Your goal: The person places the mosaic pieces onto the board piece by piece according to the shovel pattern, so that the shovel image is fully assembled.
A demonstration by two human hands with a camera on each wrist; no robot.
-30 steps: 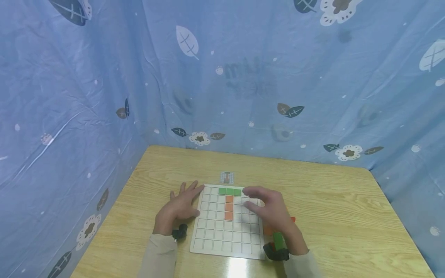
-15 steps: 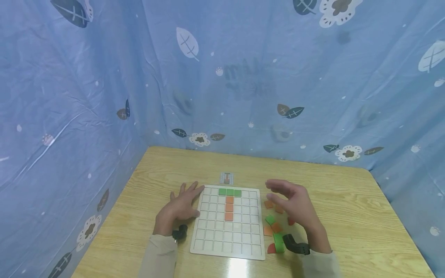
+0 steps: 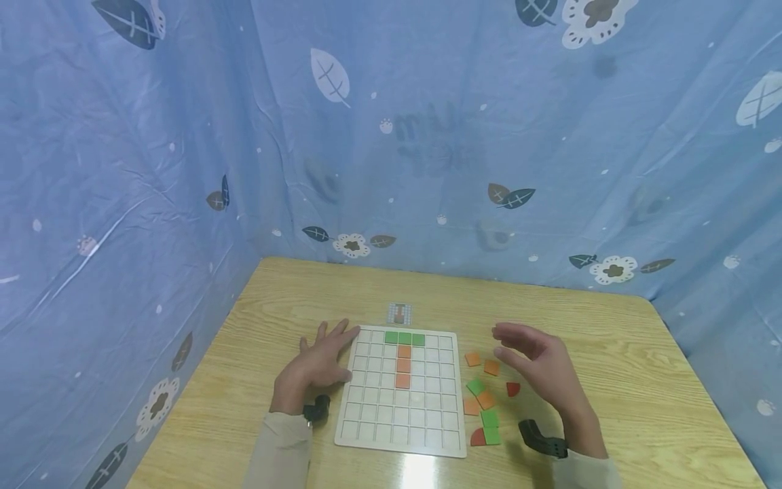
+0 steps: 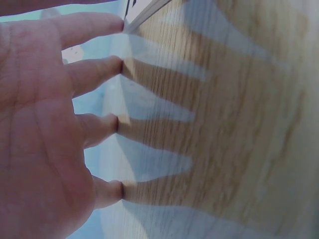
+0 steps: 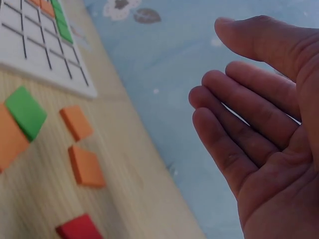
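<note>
A white gridded board [image 3: 373, 414] lies on the table. Along its far row sit three green square tiles [image 3: 405, 337], with a column of three orange tiles [image 3: 403, 365] running down from the middle one. My left hand [image 3: 318, 360] spreads its fingers at the board's left edge; in the left wrist view the fingertips [image 4: 115, 124] press on the wood. Right of the board, my right hand [image 3: 540, 363] hovers with nothing in it, fingers slightly bent and thumb apart. Nearest to it are a red quarter-round tile [image 3: 513, 389] and an orange tile [image 5: 87, 167].
More loose tiles lie along the board's right side: orange [image 3: 471, 407], green [image 3: 491, 435] and a second red quarter-round [image 3: 478, 437]. Behind the board is a small pattern card [image 3: 400, 313]. Blue curtains [image 3: 440, 170] enclose the wooden table [image 3: 611, 380] at the back and sides.
My right hand has moved from over the board out to the right, past the loose tiles, uncovering them. The left hand and the tiles on the board have stayed put.
</note>
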